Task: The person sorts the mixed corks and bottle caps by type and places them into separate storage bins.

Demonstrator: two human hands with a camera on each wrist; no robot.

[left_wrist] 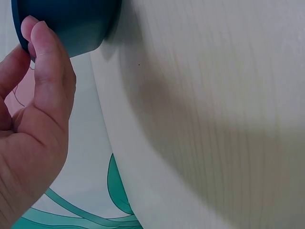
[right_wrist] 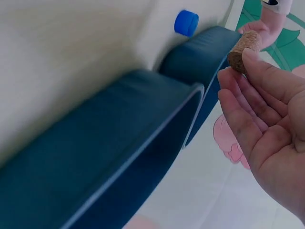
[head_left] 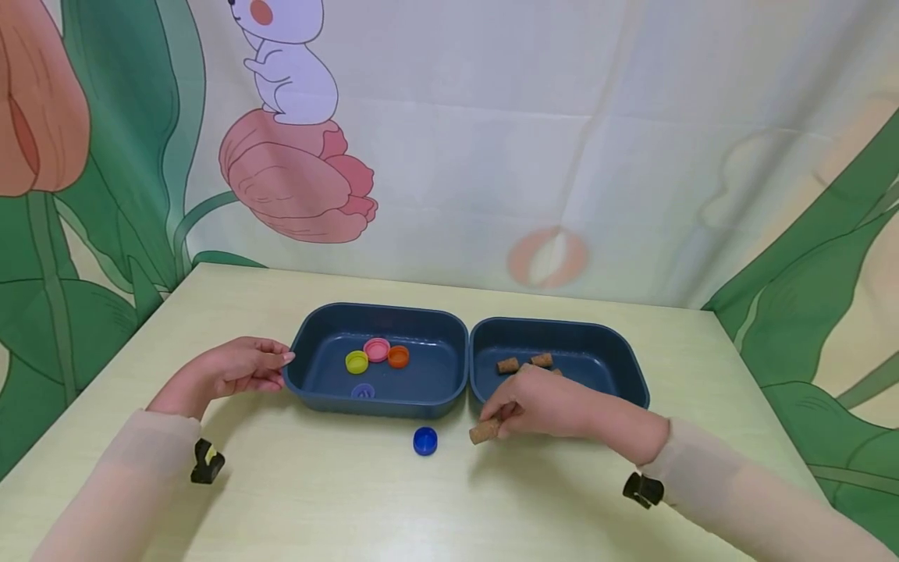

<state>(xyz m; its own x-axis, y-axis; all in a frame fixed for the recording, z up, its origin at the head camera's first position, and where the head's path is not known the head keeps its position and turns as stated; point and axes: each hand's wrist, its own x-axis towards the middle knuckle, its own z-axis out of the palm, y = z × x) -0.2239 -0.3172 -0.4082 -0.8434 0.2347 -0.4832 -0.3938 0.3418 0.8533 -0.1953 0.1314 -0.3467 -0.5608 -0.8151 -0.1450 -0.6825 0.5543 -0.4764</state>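
Between the thumb and fingers of my right hand (head_left: 537,402) is a cork (head_left: 485,431), held above the table just in front of the right dark blue bin (head_left: 632,367). The right wrist view shows the same cork (right_wrist: 245,50) pinched at the fingertips. Several corks (head_left: 507,365) lie inside that bin, partly hidden by the hand. My left hand (head_left: 246,365) pinches the left end of the other dark blue bin (head_left: 379,407). Inside this left bin are a pink cap (head_left: 377,350), a yellow cap (head_left: 357,361), an orange cap (head_left: 398,357) and a purple cap (head_left: 363,391).
A blue bottle cap (head_left: 424,441) lies on the pale wooden table (head_left: 351,499), in front of the left bin. Both bins stand side by side, almost touching. Behind the table hangs a printed cloth (head_left: 456,156) with flowers and a white animal.
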